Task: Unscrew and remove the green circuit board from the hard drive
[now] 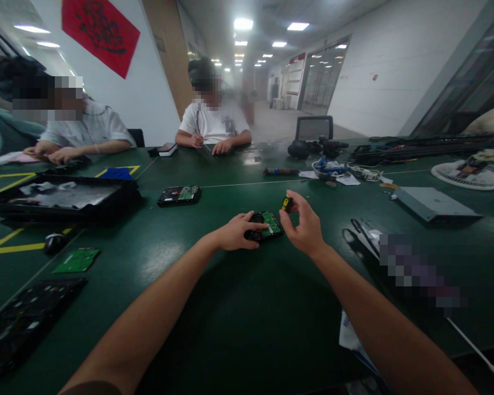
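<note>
An opened-side-up hard drive with a green circuit board lies on the dark green table in front of me. My left hand steadies it from the left, with the thumb along its near edge and the fingers reaching over it. Just right of the drive and a little above it is my right hand. Its thumb and fingers pinch a short black-and-yellow screwdriver by the handle; I cannot make out its shaft. Farther left on the table sits a second hard drive, apart from both hands.
At left are a black tray, a computer mouse, a loose green circuit board and black electronics. To the right stand a grey metal box, a round white grille and cables. Two people sit across the table.
</note>
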`<state>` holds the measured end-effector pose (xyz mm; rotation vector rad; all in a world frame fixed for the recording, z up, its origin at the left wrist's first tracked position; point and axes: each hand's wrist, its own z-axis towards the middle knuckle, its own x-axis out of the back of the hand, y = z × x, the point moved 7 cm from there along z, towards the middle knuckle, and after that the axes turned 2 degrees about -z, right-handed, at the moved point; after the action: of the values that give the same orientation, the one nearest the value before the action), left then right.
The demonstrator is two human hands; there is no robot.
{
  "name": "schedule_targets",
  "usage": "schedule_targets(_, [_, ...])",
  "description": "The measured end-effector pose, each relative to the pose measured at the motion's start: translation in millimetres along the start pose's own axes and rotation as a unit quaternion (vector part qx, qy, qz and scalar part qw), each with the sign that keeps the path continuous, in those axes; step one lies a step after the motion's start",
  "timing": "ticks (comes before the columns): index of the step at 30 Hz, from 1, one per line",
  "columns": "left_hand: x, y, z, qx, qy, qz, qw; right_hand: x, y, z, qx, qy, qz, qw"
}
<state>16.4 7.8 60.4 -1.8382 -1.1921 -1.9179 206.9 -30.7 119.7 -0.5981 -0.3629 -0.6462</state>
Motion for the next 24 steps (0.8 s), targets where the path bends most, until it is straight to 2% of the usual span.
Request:
schedule_targets(3, [0.0,-0.4,-0.1,0.000,0.002,0.001,1.000,-0.8,3.0,-0.3,-0.013,-0.002,0.021,1.000])
schedule_targets(9, [0.1,-0.3,-0.9,0.000,-0.001,-0.002,1.000,3.7,-1.1,0.3,0.010,0.013,-0.033,0.999])
schedule_targets(13, [0.2,-0.4,-0.3,0.006,0.003,0.003,1.000,2.5,0.7,-0.1,-0.007,0.002,0.001,1.000])
schedule_targets(19, [0.6,-0.7,-0.7,0.003,0.000,-0.008,1.000,7.5,0.7,-0.5,0.003,0.043,-0.021,0.999])
schedule_targets(24, [2.5,-1.2,-0.3,-0.001,0.011,-0.008,1.000,3.1,1.0,-1.6,0.001,0.020,0.010,1.000])
